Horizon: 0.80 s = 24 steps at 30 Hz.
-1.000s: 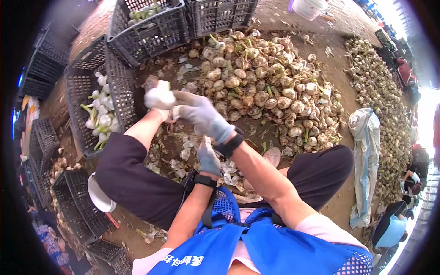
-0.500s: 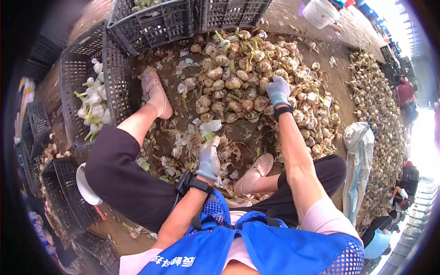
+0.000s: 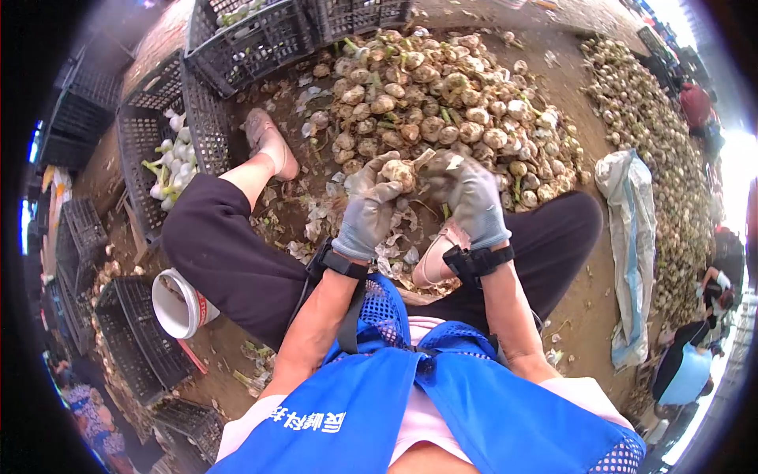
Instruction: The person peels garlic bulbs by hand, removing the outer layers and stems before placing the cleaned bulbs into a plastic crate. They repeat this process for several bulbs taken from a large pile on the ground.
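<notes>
two gloved hands on one garlic bulb (image 3: 399, 172) here, held up over the ground between the person's knees. left hand (image 3: 367, 207) is wrapped around it from below, fingers closed on the bulb. right hand (image 3: 471, 196) is curled shut on its other side, so both are gripping the same bulb. just beyond it is the big pile of unpeeled garlic (image 3: 442, 103). loose skins (image 3: 317, 213) are scattered on the dirt under the hands. off to the left, a black crate (image 3: 209, 130) holds peeled white bulbs (image 3: 170, 170). a white bucket (image 3: 170, 306) sits by the left thigh and a white sack (image 3: 632, 229) lies on the right.
</notes>
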Each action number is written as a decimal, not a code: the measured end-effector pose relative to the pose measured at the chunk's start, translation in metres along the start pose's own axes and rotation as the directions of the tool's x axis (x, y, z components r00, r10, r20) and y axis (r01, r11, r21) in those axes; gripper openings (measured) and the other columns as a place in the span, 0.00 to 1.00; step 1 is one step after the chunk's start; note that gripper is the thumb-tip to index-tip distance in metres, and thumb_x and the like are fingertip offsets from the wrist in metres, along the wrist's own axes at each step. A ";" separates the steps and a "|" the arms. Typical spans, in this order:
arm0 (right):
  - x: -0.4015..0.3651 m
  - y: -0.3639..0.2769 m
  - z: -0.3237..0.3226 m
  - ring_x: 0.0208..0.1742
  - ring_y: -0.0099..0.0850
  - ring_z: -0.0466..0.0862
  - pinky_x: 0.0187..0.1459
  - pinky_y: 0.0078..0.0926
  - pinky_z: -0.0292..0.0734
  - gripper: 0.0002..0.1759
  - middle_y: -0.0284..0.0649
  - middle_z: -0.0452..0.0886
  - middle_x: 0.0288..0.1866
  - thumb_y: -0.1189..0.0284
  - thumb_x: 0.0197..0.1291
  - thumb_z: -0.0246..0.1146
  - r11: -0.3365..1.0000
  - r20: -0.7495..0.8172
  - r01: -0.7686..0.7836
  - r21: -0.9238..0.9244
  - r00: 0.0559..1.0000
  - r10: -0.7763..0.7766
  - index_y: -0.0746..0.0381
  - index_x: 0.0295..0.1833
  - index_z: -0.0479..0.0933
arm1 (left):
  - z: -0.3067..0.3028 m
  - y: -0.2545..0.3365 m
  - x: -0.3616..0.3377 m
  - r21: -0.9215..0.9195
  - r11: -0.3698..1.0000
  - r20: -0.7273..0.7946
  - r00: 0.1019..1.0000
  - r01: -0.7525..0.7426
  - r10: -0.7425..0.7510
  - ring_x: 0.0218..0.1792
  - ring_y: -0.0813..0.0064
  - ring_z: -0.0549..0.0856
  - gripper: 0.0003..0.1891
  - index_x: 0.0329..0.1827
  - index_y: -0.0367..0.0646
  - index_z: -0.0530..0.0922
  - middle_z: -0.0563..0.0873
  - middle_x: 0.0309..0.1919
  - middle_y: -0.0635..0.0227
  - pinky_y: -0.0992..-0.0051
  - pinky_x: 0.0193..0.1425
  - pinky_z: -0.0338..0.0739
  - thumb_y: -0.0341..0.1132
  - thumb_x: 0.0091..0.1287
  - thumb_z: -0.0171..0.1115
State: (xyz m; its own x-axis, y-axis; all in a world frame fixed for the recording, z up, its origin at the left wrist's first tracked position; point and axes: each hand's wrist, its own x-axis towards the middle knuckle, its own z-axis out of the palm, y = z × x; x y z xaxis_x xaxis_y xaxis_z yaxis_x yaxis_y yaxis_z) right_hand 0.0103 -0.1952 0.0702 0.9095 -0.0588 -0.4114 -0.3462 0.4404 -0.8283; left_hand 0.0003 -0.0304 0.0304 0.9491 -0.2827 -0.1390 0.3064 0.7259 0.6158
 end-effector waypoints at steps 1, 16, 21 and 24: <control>-0.006 0.005 0.001 0.31 0.20 0.79 0.30 0.16 0.75 0.11 0.34 0.81 0.36 0.71 0.62 0.56 0.999 0.029 0.013 0.031 0.999 -0.014 0.66 0.45 0.76 | 0.007 0.002 -0.003 0.058 0.998 0.037 0.999 -0.019 0.016 0.48 0.74 0.78 0.21 0.60 0.40 0.65 0.77 0.49 0.65 0.74 0.52 0.74 0.24 0.62 0.50; -0.015 0.018 -0.006 0.32 0.17 0.78 0.32 0.14 0.75 0.09 0.32 0.80 0.35 0.76 0.60 0.57 0.981 0.243 0.124 -0.151 0.966 -0.085 0.70 0.44 0.76 | 0.005 -0.029 -0.009 0.098 0.988 -0.086 0.988 -0.122 0.131 0.41 0.76 0.80 0.17 0.57 0.39 0.69 0.80 0.43 0.66 0.76 0.45 0.78 0.35 0.67 0.54; -0.015 0.023 -0.003 0.36 0.17 0.77 0.37 0.14 0.73 0.13 0.34 0.80 0.38 0.73 0.61 0.58 0.987 0.216 0.132 -0.094 0.970 -0.109 0.71 0.48 0.75 | 0.015 -0.022 -0.008 0.290 0.940 -0.110 0.969 -0.182 0.221 0.40 0.80 0.80 0.17 0.54 0.38 0.70 0.80 0.42 0.68 0.79 0.45 0.77 0.34 0.64 0.59; -0.003 0.042 -0.001 0.38 0.18 0.77 0.39 0.16 0.72 0.12 0.36 0.81 0.38 0.78 0.60 0.57 0.916 0.159 0.282 -0.286 0.956 -0.245 0.72 0.47 0.75 | 0.019 -0.020 -0.011 0.432 0.877 -0.154 0.940 -0.213 0.304 0.38 0.82 0.79 0.17 0.52 0.36 0.71 0.79 0.41 0.69 0.83 0.45 0.75 0.30 0.61 0.63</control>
State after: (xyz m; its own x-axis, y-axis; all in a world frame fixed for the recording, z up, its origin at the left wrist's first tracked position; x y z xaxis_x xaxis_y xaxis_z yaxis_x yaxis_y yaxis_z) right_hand -0.0076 -0.1774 0.0359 0.9913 -0.0218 -0.1301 -0.1262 0.1307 -0.9834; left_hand -0.0175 -0.0538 0.0341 0.9967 0.0513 -0.0628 0.0350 0.4259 0.9041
